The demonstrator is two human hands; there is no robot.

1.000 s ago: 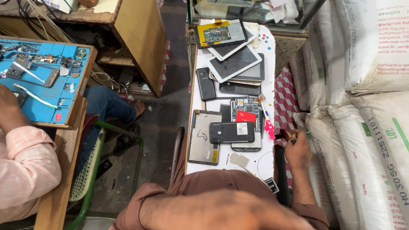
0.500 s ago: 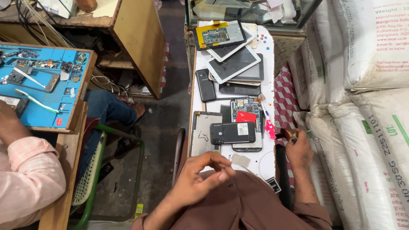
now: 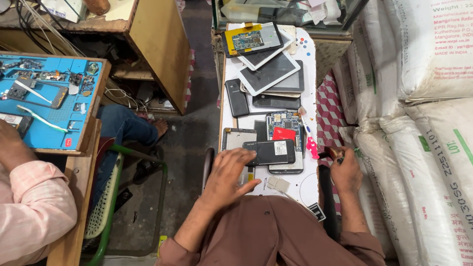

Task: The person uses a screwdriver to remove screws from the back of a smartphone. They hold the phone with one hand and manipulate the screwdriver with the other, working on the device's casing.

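Left hand rests spread flat on the white desk, fingertips touching the black phone mid-frame; right hand pinches a small dark tool.

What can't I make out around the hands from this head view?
- The right hand is closed around a small dark tool; its fingers hide most of it, so its kind is unclear.
- The left hand covers the near end of the black phone and the table beneath the palm.
- The grey tablet back is partly hidden by that hand.
- The small white parts by the left fingers are too small to identify.
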